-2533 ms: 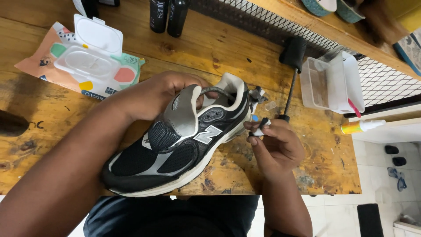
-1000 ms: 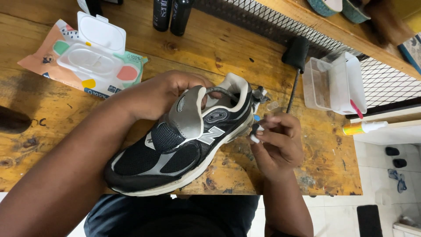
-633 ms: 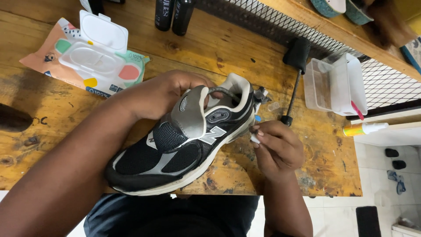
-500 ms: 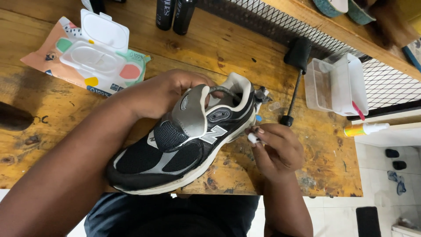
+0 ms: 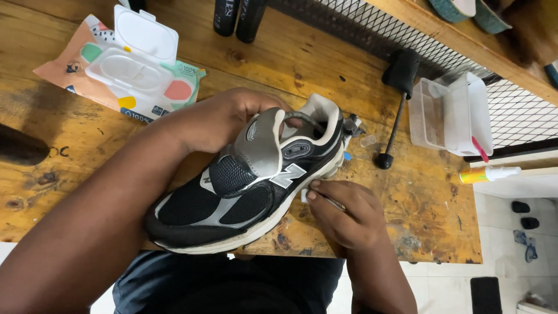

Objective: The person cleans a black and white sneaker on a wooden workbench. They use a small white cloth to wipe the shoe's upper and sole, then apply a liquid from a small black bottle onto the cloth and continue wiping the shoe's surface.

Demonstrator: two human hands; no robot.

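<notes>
Here, at the far left of a scuffed wooden workbench (image 5: 70, 157), a pack of wet wipes (image 5: 125, 72) lies with its white flip lid standing open, and a dark rounded object (image 5: 20, 148) pokes in from the left edge. Two black cylinders (image 5: 238, 17) stand at the far edge of the bench. Nearer the middle, the person's left hand (image 5: 224, 119) grips a black-and-grey sneaker (image 5: 250, 183) around its collar, fingers curled over the raised grey tongue and into the opening, holding the shoe on its side with the toe towards the near left and the heel towards the far right. The shoe rests on the near part of the bench, its cream sole facing the near edge. Just right of it, the right hand (image 5: 343, 212) has thumb and fingertips pinched together on a thin tool with a small white tip (image 5: 304, 195), pressed to the sole's side near the heel. Beyond the heel lie small grey bits, too small to make out. Farther right, a black-handled tool (image 5: 396, 102) lies on the bench, beside a clear plastic box (image 5: 447, 113). A yellow glue bottle (image 5: 485, 174) lies at the right edge.
</notes>
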